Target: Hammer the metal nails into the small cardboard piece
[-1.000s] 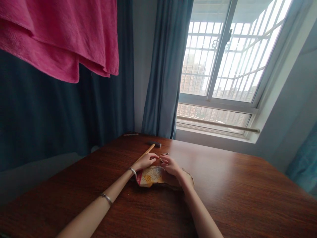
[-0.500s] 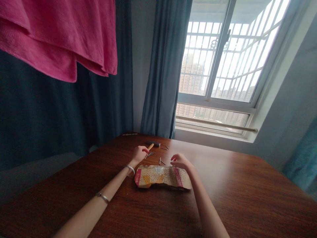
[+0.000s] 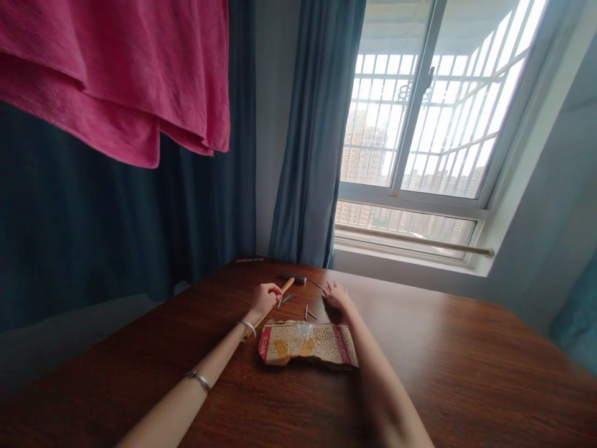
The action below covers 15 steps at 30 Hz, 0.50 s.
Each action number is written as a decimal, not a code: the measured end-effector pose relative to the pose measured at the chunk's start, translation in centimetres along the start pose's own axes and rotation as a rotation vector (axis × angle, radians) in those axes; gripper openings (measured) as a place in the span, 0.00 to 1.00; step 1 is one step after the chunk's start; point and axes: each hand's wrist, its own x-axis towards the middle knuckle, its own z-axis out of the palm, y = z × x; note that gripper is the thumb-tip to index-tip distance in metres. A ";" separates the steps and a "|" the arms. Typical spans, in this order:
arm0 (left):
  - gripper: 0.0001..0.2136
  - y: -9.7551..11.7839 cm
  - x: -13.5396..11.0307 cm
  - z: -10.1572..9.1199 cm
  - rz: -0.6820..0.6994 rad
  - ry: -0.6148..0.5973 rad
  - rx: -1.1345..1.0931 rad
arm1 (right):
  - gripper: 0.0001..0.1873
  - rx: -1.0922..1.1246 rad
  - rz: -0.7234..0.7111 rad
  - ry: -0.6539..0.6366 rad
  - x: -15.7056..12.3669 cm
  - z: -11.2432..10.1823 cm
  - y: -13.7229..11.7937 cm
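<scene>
Left hand (image 3: 264, 297) on hammer (image 3: 290, 281), nails (image 3: 286, 298) nearby

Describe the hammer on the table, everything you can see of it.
The hammer has a pale wooden handle and a small dark head that looks like metal. It seems to lie on the brown wooden table, head toward the window, handle slanting back toward the person. The left hand is closed round the handle, hiding its middle. Thin nails lie loose just right of the handle; whether any touches it is unclear.

We read this as a home room: wooden table (image 3: 466, 367), blue curtains (image 3: 317, 137), barred window (image 3: 420, 112), pink cloth (image 3: 116, 68) hanging overhead
</scene>
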 end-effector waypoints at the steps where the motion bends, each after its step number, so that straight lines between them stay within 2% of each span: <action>1: 0.11 0.0 0.0 -0.1 -0.002 -0.002 0.006 | 0.27 -0.013 -0.006 -0.017 0.4 0.4 -0.4; 6: 0.12 0.1 -0.2 -0.2 0.058 -0.037 0.082 | 0.24 -0.068 -0.080 -0.051 0.9 1.3 -1.8; 15: 0.13 0.9 -0.9 -0.2 0.138 -0.083 0.138 | 0.20 -0.090 -0.278 -0.050 -1.6 1.0 -2.9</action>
